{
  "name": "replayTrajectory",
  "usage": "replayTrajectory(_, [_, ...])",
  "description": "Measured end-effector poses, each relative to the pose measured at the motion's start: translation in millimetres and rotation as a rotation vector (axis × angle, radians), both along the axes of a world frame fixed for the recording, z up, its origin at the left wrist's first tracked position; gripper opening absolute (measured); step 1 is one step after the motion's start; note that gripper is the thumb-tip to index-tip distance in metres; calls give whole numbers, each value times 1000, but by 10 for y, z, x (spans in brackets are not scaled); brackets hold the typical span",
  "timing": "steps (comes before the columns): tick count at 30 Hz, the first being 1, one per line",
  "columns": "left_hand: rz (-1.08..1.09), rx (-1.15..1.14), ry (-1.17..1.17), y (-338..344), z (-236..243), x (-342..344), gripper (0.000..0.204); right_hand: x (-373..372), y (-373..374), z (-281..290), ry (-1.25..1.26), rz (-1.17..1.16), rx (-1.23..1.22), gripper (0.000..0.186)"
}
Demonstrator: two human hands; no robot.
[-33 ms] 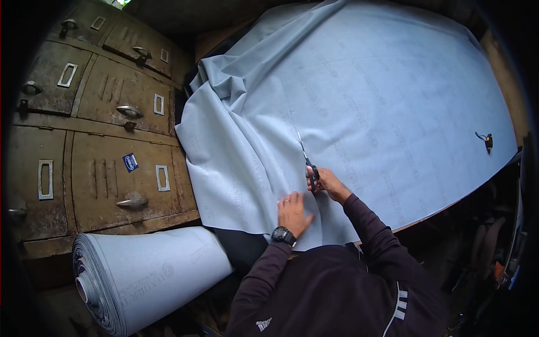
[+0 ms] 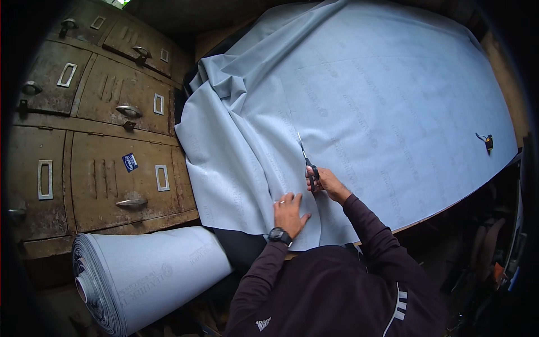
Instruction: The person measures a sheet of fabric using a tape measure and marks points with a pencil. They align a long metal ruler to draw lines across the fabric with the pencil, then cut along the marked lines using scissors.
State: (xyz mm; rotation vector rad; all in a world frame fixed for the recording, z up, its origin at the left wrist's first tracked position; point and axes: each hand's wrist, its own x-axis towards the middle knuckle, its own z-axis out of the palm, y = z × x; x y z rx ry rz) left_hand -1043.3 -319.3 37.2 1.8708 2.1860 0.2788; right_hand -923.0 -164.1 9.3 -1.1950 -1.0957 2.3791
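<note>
A wide pale blue-grey sheet of printed-back material (image 2: pixel 382 112) covers the table and lies in folds on the left. My right hand (image 2: pixel 325 182) grips black-handled scissors (image 2: pixel 311 168), whose metal blades point away from me along a slit line in the sheet. Whether the blades are parted is hard to see. To the left of the scissors, my left hand (image 2: pixel 289 216) rests flat on the sheet with its fingers apart, a black watch (image 2: pixel 279 236) on its wrist.
A large roll of the same material (image 2: pixel 168 275) lies at the lower left. Worn brown metal lockers (image 2: pixel 112 151) with handles stand along the left side. A small black and yellow tape measure (image 2: pixel 488 143) sits on the sheet near the right edge.
My left hand has slid slightly left on the sheet, and the folds beside it have shifted a little. My right hand and the scissors stay in place.
</note>
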Motion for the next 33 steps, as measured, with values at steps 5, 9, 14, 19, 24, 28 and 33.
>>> replayTrajectory(5, [120,33,-160,-265,-284,-290,39,-69,70,-97,-3,-12,12,42])
replayTrajectory(9, [113,111,-207,-358,-394,-399,21,-164,133,-175,-3,-14,90,44])
replayTrajectory(14, [73,105,-143,-439,-426,-453,19,-204,121,-164,-108,26,102,51])
replayTrajectory(19, [26,233,-132,-472,-551,-486,19,-210,104,-168,-132,47,178,51])
replayTrajectory(24, [12,263,-129,-473,-633,-523,22,-210,91,-220,-105,28,199,46])
replayTrajectory(28, [-1,277,-136,-461,-646,-536,21,-207,91,-219,-24,12,207,39])
replayTrajectory(33, [10,277,-129,-455,-656,-542,20,-297,220,-222,-17,-67,83,38])
